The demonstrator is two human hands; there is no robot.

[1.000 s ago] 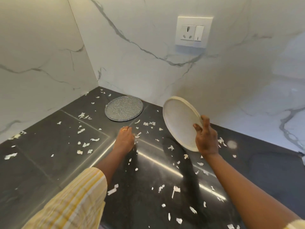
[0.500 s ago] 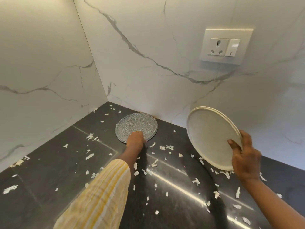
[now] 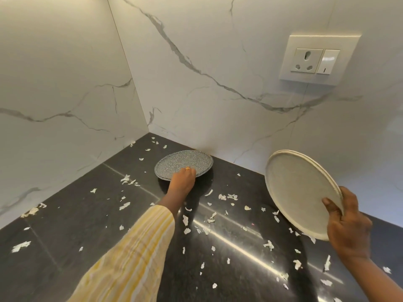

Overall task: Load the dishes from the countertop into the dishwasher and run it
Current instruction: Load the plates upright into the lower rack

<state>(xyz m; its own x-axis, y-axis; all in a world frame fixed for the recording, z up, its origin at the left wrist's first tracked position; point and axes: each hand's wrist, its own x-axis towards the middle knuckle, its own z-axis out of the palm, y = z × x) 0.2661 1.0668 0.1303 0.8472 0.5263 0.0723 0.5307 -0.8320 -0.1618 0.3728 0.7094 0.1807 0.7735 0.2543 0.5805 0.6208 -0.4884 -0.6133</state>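
Your left hand grips the grey plate by its near rim, right hand the white plates; likely stiff, brittle, slick.

- The grey plate: dark, white speckles all over.
- The cream plates: plain, pale off-white.
- The counter shows glossy black, white scraps scattered.
- The wall: white marble, grey veins.
- The sleeve: yellow-and-white stripes.

speckled plate in corner, stacked plates right
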